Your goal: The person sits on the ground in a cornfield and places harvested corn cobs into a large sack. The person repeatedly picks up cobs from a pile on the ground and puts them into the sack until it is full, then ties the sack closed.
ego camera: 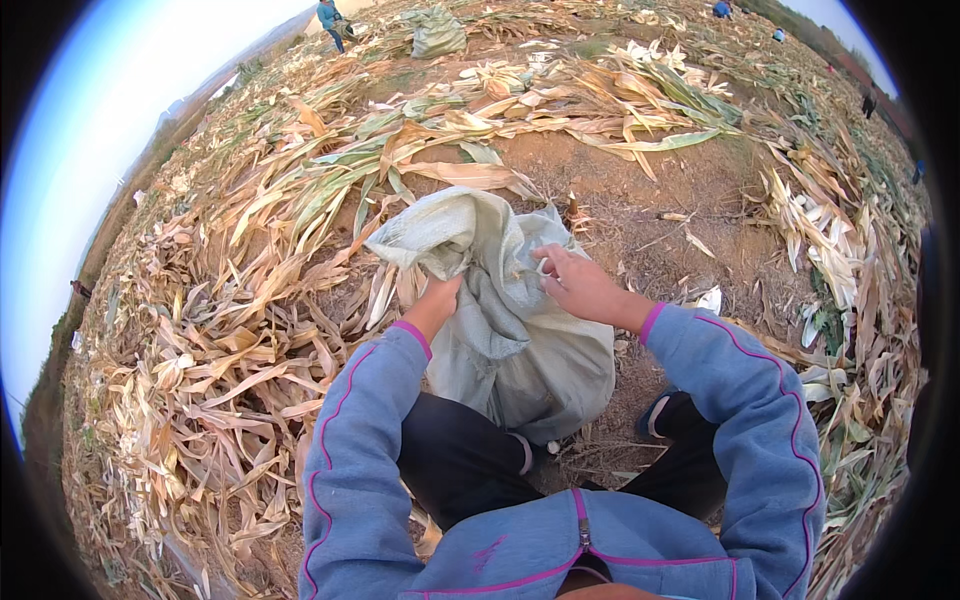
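Observation:
A pale grey-white woven plastic sack [517, 375] stands between my legs, its lower part bulging and its mouth folded over into a loose, creased flap. My left hand [444, 294] grips the gathered neck from the left, with the fingers hidden under the fold. On the other side, my right hand [577, 285] is at the sack's upper edge, thumb and fingers bent. Something thin and white, perhaps a string, shows by those fingertips; whether they pinch it is unclear. What is inside the sack is hidden.
Dry corn stalks and husks [247, 352] lie thickly to the left. More stalks [525, 105] cross the ground ahead. A short cut stub [574, 206] rises from the soil just past the sack. Farther off are another full sack [437, 34] and a standing person [331, 22].

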{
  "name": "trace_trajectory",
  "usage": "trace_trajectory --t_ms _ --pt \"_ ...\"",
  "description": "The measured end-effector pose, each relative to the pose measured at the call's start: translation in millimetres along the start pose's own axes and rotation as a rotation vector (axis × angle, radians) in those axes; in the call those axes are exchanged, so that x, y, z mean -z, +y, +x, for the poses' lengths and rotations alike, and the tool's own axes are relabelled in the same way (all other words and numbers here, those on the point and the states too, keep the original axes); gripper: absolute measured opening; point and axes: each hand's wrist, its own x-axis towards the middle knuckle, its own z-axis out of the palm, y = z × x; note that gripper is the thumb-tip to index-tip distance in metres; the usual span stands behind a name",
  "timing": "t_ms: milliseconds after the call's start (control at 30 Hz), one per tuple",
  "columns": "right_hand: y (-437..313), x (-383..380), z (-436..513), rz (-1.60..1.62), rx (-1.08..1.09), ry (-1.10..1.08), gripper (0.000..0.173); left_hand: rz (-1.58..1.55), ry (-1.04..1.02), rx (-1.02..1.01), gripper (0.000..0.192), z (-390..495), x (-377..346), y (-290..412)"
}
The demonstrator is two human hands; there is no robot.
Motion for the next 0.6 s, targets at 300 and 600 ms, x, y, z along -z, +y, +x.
trace_trajectory --t_ms 300,600 --pt "-45.2 48.0 -92.3 -0.171 0.275 -0.221 0.034 1.533 -0.147 -0.503 0.024 1.6 -56.6 -18.2" --pt "9.6 28.2 -119.8 -0.413 0.151 -0.701 0.030 1.413 -0.323 -0.319 0.076 -7.3 -60.0 -1.8"
